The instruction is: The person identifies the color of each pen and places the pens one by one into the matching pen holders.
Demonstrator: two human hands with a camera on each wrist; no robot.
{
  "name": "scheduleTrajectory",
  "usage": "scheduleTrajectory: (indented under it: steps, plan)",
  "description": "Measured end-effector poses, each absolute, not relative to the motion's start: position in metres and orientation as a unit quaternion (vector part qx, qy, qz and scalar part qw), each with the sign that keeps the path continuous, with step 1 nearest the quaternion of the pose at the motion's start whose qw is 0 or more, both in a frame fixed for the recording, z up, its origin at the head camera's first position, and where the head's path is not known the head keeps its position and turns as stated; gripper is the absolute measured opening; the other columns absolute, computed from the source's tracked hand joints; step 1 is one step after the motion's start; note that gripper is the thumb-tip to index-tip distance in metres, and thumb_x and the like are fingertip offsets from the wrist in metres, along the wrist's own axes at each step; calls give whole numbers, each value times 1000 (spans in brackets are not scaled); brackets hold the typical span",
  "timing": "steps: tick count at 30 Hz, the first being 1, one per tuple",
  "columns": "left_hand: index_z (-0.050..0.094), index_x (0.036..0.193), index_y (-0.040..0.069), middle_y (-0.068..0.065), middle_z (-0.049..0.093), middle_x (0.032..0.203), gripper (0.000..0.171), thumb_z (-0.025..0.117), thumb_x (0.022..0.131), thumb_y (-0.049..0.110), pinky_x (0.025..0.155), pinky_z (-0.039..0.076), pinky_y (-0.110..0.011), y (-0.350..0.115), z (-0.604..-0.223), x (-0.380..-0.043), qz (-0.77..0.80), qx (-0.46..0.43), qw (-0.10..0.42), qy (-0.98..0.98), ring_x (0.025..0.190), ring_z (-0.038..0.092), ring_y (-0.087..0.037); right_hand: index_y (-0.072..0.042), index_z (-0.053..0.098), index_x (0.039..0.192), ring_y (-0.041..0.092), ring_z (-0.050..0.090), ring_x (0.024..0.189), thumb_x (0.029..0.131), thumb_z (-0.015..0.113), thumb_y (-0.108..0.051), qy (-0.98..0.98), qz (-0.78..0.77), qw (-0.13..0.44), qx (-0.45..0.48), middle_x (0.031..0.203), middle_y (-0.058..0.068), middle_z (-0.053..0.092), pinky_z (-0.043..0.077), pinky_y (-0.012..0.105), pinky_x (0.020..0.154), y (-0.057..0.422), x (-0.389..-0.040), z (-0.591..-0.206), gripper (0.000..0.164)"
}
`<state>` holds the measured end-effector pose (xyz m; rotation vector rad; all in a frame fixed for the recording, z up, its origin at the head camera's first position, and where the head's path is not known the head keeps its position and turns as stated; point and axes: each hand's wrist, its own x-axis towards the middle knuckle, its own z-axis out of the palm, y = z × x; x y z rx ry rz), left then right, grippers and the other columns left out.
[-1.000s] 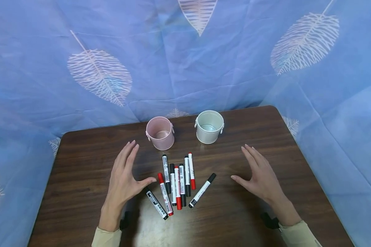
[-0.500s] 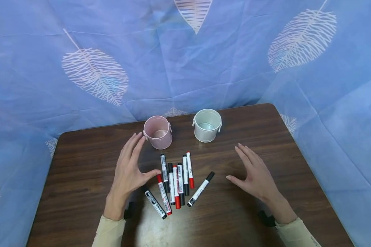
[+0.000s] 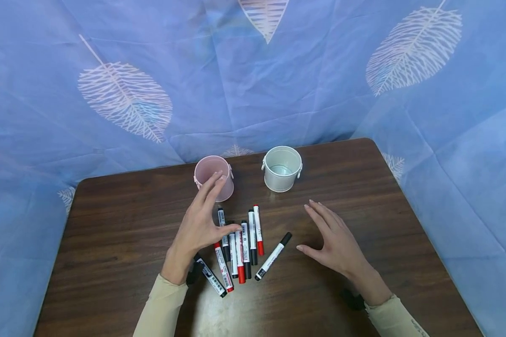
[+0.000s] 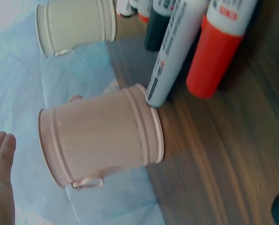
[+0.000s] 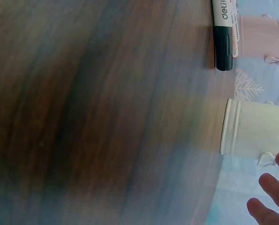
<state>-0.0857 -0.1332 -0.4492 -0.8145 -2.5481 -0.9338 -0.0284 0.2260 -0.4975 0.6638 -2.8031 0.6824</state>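
Note:
In the head view my left hand hovers over the left part of a group of markers, thumb spread from its extended fingers, holding nothing. Its fingertips overlap the front of a pink bucket in that view, though the left wrist view shows them apart from the pink bucket. The markers are white-bodied with red or black caps, such as a red-capped marker and a black-capped marker. My right hand, also holding nothing, hangs right of a slanted black-capped marker.
A pale green bucket stands right of the pink one, near the back edge of the dark wooden table. Blue cloth with white leaf prints hangs behind and beside the table. Both buckets show bare insides where visible.
My left hand has moved right and slightly forward, from left of the markers to over them. My right hand has shifted left, closer to the slanted marker. The markers and buckets stay put.

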Motion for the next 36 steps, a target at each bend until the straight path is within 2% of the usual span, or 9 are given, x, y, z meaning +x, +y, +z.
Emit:
scheduleTrajectory:
  steps: [10,14,21,27,36]
  plan:
    - [30,156,19,-7,27,161,118,93,61,50,109,38,-52,-117,-445,-97,-322,-320,137,-881,143,34,-26,-17,34,155,35,35,141,77,73,-66,-939,236,79,236,158,10,33,33,62,108,223,-30,-494,100]
    - [28,157,19,-5,23,163,119,91,62,53,110,36,-54,-114,-443,-103,-302,-333,135,-883,145,32,-26,-17,35,155,35,35,142,76,77,-62,-940,234,70,236,159,9,33,32,62,108,220,-30,-494,100]
    - [28,157,17,-5,17,165,114,79,68,67,114,26,-59,-104,-440,-112,-229,-354,137,-897,149,21,-32,-21,33,156,37,33,143,74,81,-59,-944,224,39,239,160,8,30,31,63,108,209,-27,-500,103]
    - [15,161,24,-8,10,166,118,65,70,80,119,14,-55,-91,-439,-124,-154,-364,125,-910,152,6,-31,-19,36,154,39,32,143,71,83,-59,-943,212,40,252,159,11,31,31,66,107,201,-26,-502,104]
    - [18,160,23,-9,12,166,115,63,72,80,120,14,-53,-89,-444,-130,-154,-359,110,-914,152,5,-29,-21,34,155,39,32,143,72,81,-61,-943,200,38,263,160,10,30,28,64,110,195,-24,-504,104]
